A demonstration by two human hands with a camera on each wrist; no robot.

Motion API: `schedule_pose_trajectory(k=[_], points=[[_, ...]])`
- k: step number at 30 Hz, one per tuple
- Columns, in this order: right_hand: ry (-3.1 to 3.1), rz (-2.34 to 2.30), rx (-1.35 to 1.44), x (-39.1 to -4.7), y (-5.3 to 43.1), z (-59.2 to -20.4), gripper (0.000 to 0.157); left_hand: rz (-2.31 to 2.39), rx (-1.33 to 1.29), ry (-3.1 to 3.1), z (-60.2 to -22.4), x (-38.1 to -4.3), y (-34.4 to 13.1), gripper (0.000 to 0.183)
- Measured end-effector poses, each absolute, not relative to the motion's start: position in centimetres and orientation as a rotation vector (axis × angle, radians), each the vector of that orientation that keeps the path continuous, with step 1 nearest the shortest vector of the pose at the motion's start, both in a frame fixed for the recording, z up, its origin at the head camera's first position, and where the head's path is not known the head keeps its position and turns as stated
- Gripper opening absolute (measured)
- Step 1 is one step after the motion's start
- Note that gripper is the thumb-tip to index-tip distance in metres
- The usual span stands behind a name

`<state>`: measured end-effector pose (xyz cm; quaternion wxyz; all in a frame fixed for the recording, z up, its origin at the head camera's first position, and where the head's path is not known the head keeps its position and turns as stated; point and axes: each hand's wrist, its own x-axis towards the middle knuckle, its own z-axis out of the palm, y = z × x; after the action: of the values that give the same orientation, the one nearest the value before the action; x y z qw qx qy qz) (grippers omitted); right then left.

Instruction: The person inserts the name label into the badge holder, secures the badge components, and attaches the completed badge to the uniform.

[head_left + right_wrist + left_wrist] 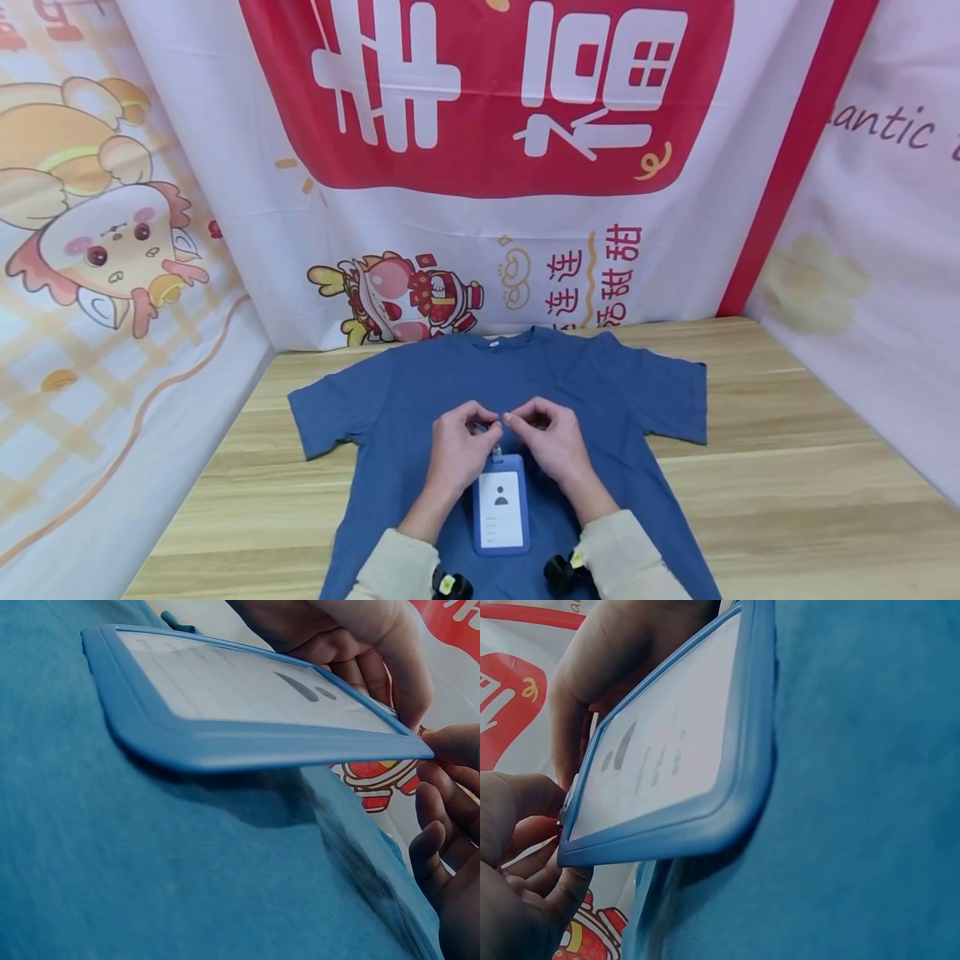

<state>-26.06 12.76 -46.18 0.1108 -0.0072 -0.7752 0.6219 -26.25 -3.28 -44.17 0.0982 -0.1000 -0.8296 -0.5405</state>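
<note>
A blue-framed ID badge holder (501, 552) with a white card lies over the chest of a blue T-shirt (600, 400). At its top edge is a small clip (497, 453). My left hand (463, 442) pinches at the clip with thumb and forefinger, from the left. From the other side my right hand (555, 437) pinches at the same spot, its fingertips almost meeting the left ones. Both wrist views show the holder tilted up off the cloth, with the left hand (525, 862) and right hand (454, 832) at its top end. Fingers mostly hide the clip.
The T-shirt is spread on a wood-grain table (810, 467), sleeves out to both sides and collar at the far edge. Printed fabric walls (285, 250) enclose the table at the back and both sides. Wrist cameras (558, 573) sit at the cuffs.
</note>
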Motion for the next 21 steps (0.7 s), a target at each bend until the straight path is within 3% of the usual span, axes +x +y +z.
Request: schedule_pose_trajectory(k=[15, 21], points=[[-2.260, 1.799, 0.028, -26.09, 13.02, -46.30, 0.005, -1.607, -0.266, -2.467, -44.07, -26.41, -3.32, 0.005], [-2.221, 1.862, -0.049, -26.34, 13.11, -46.21, 0.008, -1.693, -0.255, -2.479, -44.01, -26.30, -3.25, 0.012]])
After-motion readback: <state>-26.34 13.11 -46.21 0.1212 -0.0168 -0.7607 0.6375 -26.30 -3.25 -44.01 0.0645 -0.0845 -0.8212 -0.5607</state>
